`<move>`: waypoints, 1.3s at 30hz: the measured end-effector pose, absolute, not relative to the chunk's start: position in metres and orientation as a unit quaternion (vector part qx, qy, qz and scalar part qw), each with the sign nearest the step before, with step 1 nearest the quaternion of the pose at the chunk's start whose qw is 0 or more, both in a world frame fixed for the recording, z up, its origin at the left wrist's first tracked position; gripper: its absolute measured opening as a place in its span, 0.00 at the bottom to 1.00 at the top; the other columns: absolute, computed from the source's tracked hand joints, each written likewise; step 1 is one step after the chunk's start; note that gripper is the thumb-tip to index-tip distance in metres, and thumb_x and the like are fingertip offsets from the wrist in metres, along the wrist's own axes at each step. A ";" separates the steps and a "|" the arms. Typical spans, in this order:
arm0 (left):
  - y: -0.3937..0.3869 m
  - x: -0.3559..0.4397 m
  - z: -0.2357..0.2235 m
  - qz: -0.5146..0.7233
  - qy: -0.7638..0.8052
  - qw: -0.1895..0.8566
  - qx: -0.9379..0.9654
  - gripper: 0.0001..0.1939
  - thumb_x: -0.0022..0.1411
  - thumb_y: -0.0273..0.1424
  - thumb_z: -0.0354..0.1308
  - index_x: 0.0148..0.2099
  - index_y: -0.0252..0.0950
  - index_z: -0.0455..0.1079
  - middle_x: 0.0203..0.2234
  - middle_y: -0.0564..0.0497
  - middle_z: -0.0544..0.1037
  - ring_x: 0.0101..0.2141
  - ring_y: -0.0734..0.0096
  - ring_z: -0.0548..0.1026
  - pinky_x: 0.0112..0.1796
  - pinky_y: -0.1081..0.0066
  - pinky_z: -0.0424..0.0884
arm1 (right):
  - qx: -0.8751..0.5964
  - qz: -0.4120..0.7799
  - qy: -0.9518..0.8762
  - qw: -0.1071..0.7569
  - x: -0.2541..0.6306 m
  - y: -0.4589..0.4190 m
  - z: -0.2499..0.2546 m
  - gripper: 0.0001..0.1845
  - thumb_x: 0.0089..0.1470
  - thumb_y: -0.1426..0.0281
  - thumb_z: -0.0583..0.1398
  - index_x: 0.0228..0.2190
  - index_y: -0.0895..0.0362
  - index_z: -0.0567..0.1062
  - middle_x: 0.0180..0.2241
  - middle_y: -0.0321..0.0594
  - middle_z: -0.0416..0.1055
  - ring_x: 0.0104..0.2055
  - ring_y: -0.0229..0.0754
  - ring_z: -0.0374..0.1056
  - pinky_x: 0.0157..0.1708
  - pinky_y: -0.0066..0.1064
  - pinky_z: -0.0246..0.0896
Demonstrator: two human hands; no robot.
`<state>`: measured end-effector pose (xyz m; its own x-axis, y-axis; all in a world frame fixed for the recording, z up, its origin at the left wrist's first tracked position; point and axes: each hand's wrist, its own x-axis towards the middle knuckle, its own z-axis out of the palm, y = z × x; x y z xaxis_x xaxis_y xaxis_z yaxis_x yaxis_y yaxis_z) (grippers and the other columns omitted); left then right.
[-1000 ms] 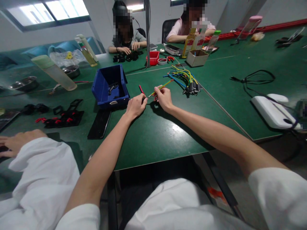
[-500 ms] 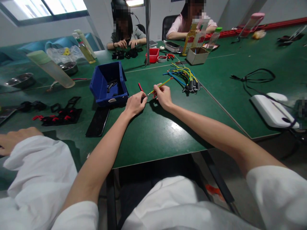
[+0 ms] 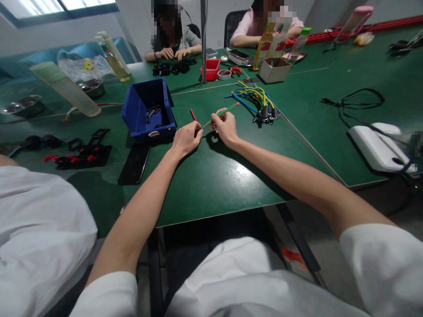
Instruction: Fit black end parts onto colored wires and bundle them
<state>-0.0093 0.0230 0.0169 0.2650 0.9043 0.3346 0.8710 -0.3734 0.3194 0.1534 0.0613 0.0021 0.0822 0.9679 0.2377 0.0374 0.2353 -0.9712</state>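
My right hand is closed in a pinch around a thin, straight green-and-yellow wire. One end, orange-tipped, points up and right; the other, silvery end reaches the fingertips of my left hand. That left hand rests on the table with thumb and fingers pinched together at the silvery end; whatever is between them is too small to make out. Just beyond the left fingers a red stick-like piece pokes out, its lower part hidden. A bundle of blue and yellow-green wires with black ends and metal tips lies to the right.
Left of my hands stands a blue bin with small dark parts inside. A black phone lies before it. Black-and-red parts are further left. A white device with cable sits right. Two people work opposite; another person's white sleeve is beside me.
The wire in my right hand now shows more green than yellow, as if rolled between the fingers. My left hand has hardly moved. The neighbour's hand at far left has mostly left view.
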 end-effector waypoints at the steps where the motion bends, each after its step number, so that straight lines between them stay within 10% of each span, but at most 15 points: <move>1: 0.023 -0.009 0.017 0.236 0.558 0.036 0.795 0.11 0.65 0.36 0.50 0.46 0.39 0.68 0.41 0.45 0.79 0.42 0.59 0.76 0.42 0.64 0.68 | -0.466 0.407 -0.540 0.570 0.153 0.061 0.002 0.16 0.55 0.56 0.60 0.36 0.54 0.66 0.26 0.35 0.71 0.24 0.37 0.68 0.25 0.28 0.64; 39: 0.024 -0.010 0.016 0.252 0.547 0.050 0.797 0.09 0.64 0.35 0.52 0.45 0.39 0.67 0.41 0.45 0.78 0.43 0.61 0.75 0.44 0.64 0.69 | -0.458 0.417 -0.546 0.565 0.154 0.063 0.000 0.14 0.52 0.63 0.61 0.38 0.53 0.64 0.24 0.31 0.69 0.22 0.36 0.67 0.23 0.27 0.61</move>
